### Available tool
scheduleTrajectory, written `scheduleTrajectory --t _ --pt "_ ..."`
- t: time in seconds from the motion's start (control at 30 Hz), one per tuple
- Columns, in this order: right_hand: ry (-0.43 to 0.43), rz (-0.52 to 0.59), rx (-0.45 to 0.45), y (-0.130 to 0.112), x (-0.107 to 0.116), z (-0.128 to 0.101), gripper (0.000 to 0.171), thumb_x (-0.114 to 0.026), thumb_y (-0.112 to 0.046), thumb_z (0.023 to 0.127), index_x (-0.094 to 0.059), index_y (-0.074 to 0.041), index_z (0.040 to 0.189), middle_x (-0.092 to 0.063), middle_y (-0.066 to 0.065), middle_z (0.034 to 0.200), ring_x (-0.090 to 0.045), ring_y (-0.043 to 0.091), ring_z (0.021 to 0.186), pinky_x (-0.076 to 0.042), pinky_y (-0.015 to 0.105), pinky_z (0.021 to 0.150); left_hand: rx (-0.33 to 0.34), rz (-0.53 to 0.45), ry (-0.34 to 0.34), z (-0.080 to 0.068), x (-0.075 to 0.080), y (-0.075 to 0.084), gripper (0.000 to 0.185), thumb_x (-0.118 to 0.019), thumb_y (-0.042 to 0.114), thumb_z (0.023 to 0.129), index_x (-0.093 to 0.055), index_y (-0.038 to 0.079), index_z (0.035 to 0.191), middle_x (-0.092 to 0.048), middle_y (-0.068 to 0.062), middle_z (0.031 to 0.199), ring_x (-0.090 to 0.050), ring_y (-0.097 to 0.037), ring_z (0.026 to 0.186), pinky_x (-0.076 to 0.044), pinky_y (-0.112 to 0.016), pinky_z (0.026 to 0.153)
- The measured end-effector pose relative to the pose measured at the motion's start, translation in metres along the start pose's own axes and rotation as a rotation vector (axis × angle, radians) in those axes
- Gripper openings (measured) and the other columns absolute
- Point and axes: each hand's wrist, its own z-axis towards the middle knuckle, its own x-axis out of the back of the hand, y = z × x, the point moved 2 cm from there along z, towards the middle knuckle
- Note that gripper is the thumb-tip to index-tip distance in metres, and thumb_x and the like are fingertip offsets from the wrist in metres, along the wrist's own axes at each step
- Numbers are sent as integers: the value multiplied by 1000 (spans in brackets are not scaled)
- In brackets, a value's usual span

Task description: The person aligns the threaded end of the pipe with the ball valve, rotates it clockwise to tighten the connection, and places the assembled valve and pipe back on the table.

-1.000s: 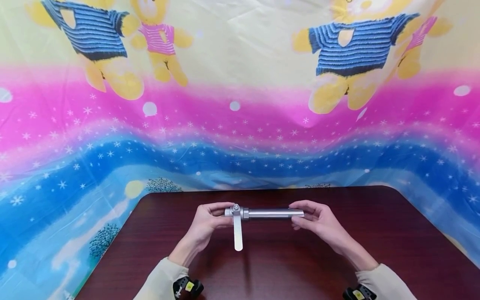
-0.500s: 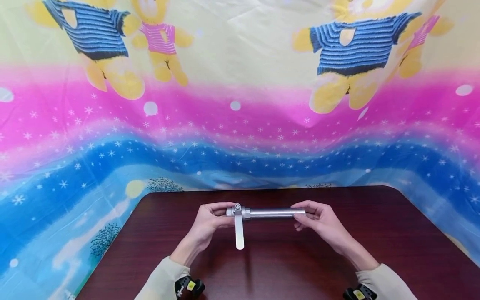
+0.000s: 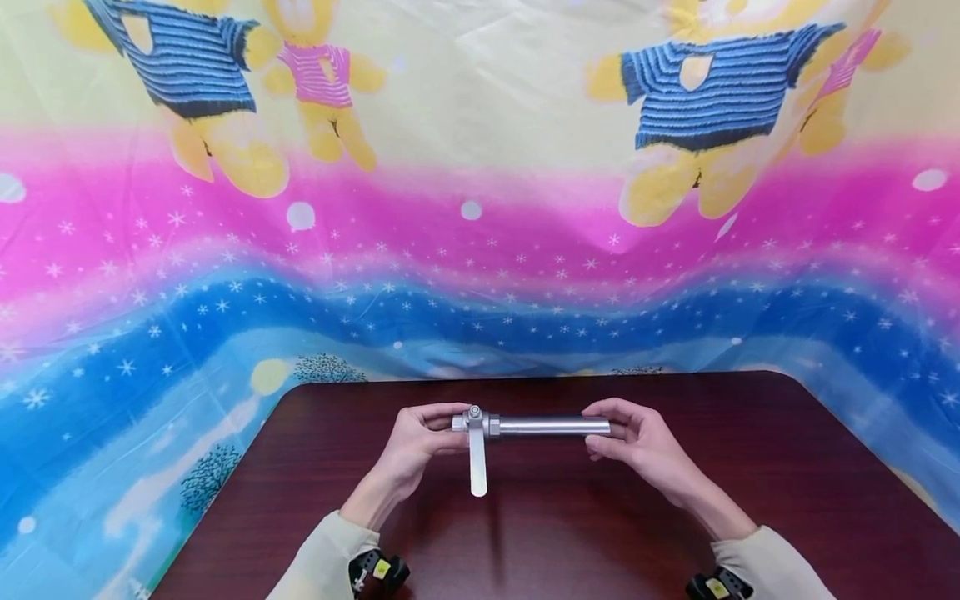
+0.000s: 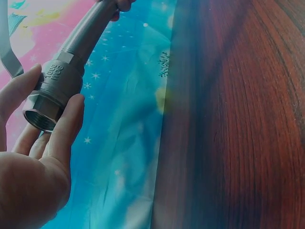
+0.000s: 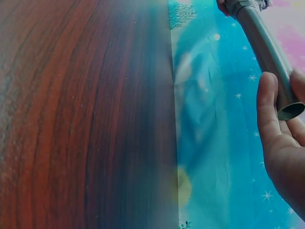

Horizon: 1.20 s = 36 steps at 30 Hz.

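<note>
The valve [image 3: 474, 422] sat at the pipe's [image 3: 551, 427] nine o'clock end, above the table [image 3: 750, 467]; its lever [image 3: 477, 469] pointed to six o'clock; the cloth [image 3: 480, 250] hung at twelve.

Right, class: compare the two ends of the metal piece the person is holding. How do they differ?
The valve end in the left hand is thick, faceted and threaded inside, with a flat lever handle hanging from it. The pipe end in the right hand is a plain, slimmer, smooth tube with no handle. Both are grey metal, open and hollow, held above the table.
</note>
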Motion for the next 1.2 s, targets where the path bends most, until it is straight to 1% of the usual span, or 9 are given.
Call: scheduleTrajectory --t 0.07,0.1,0.23,0.37,0.5,0.67,0.83,1.03,1.2 --pt "15 -15 -20 0 0 0 39 -74 -4 98 -62 11 131 -71 19 108 -74 29 85 -64 43 78 4 0 3 0 0 -1 50 -74 -17 81 -66 -15 130 -76 -21 109 -77 -23 91 -63 -43 84" --pt "18 -20 -31 0 0 0 39 -74 -5 98 -62 11 131 -71 19 108 -74 30 84 -64 43 78 5 0 4 0 0 -1 51 -74 -18 80 -66 -15 130 -76 -21 109 -77 -23 91 -63 -43 84" --pt "32 -6 -44 0 0 0 42 -75 -3 96 -60 12 132 -69 21 112 -73 34 86 -64 42 79 6 5 3 0 0 -1 51 -73 -18 80 -66 -15 130 -76 -22 110 -77 -23 92 -63 -42 84" --pt "36 -5 -51 1 -1 0 39 -72 -7 100 -60 14 130 -71 21 107 -74 32 85 -64 42 79 7 6 5 0 0 0 51 -73 -18 80 -66 -15 131 -76 -22 109 -77 -23 92 -63 -42 84" --pt "20 15 -33 1 -1 1 40 -73 -2 98 -58 13 131 -68 21 115 -74 30 88 -64 43 81 4 7 5 0 0 0 51 -73 -19 80 -66 -15 131 -76 -22 109 -77 -23 91 -63 -42 84" --pt "13 -20 -25 0 -1 1 37 -74 -4 98 -62 10 130 -70 20 109 -74 30 85 -64 43 79 4 6 6 -1 0 0 51 -73 -18 81 -66 -15 131 -76 -21 109 -77 -23 91 -63 -43 84" --pt "-1 -24 -25 -1 -3 0 40 -74 -2 97 -61 10 133 -68 24 115 -74 31 86 -64 44 80 10 6 11 -1 2 -1 51 -74 -18 81 -65 -15 131 -76 -22 110 -77 -23 91 -63 -42 83" --pt "31 -37 -43 0 -2 1 38 -73 -9 100 -64 7 133 -72 19 105 -74 34 83 -64 43 77 12 8 16 -1 3 -2 50 -74 -17 81 -65 -15 130 -75 -23 111 -77 -23 90 -64 -41 82" --pt "7 7 -45 1 0 0 43 -76 0 95 -60 8 134 -67 23 118 -74 34 88 -64 44 80 16 25 9 0 3 -3 49 -75 -17 81 -67 -14 130 -76 -21 110 -76 -22 92 -64 -39 82"
